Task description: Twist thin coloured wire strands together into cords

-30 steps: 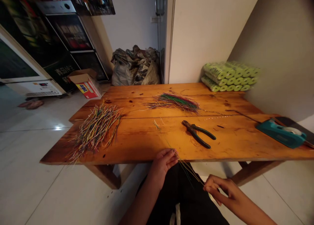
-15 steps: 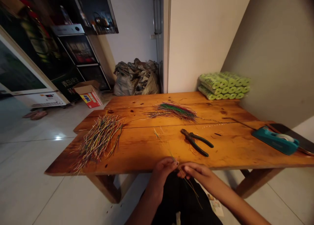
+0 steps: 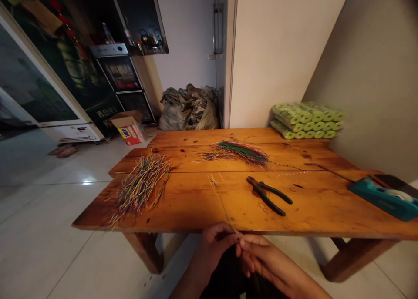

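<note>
Thin green and yellowish wires [image 3: 225,208] run from the tabletop to my fingers at the table's front edge. My left hand [image 3: 218,242] pinches them between thumb and forefinger. Right beside it, my right hand [image 3: 256,251] is closed on the same wires, the fingertips of both hands meeting. Pliers with dark green handles [image 3: 269,195] lie with handles spread, to the right beyond my hands. A pile of multicoloured wires [image 3: 142,183] rests on the left, and a green, red and purple wire bundle [image 3: 243,152] lies farther back.
The wooden table [image 3: 192,207] holds a teal tape dispenser [image 3: 383,198] at right and stacked green-wrapped rolls [image 3: 307,119] at the back right. Small wire scraps [image 3: 214,181] lie mid-table. Grey sacks [image 3: 189,107] and a cardboard box [image 3: 130,128] stand on the floor behind.
My hands have drawn together at the fingertips, and the wire tails that hung below them no longer show clearly. The view has shifted, so the table appears slightly lower and farther right.
</note>
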### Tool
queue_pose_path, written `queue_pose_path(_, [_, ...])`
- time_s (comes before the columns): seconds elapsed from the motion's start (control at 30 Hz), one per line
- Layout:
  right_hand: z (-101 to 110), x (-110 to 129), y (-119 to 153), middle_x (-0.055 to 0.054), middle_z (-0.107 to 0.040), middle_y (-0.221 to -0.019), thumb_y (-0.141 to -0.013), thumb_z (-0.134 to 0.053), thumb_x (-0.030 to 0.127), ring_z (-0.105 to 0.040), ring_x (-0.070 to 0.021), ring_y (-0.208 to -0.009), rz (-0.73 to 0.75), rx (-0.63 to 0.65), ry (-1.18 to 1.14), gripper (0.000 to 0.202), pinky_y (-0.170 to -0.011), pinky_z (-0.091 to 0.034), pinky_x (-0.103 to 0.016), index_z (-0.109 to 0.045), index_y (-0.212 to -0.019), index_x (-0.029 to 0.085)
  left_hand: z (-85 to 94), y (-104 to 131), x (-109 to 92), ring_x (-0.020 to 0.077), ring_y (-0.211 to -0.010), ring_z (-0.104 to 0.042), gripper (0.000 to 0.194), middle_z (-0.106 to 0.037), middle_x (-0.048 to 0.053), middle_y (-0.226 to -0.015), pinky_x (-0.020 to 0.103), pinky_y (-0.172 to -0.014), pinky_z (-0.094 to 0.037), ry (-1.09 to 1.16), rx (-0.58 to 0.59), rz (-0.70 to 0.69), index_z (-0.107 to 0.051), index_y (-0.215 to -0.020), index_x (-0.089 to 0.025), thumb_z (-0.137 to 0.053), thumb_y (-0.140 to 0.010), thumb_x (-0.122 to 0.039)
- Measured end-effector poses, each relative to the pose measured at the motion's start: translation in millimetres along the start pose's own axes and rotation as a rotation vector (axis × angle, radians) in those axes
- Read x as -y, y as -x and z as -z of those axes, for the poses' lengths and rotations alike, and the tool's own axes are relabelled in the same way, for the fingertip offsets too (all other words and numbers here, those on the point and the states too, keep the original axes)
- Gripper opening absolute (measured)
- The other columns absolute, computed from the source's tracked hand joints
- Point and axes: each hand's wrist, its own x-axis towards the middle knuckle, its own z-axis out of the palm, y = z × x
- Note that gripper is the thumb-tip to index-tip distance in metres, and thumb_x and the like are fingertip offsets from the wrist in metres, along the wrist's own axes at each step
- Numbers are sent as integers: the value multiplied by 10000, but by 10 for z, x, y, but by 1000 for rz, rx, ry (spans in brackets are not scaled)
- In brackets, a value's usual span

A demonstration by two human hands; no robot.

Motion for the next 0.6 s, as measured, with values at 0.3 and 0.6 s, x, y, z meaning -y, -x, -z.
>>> queue_pose_path(0.3, [1009,973,-782,-117,-672,-963,-901,-374,299,-607,-228,-922,131,-576,1467,291,-803,-422,-316,-614,-972,149,286,78,100,163,-630,-608,333,-685,36,-597,238,-660,-464,44,-470,-103,-684,-603,-159,-779,-506,-463])
queue_pose_path(0.6, [1300,1023,-1468,-68,-605,-1057,-879,-500,358,-602,-190,-897,-138,-905,1636,296,-783,-491,-405,-555,-1080,147,121,-116,297,141,-508,-560,457,-648,33,-516,235,-525,-439,66,-465,-54,-668,-556,-161,-753,-434,-593])
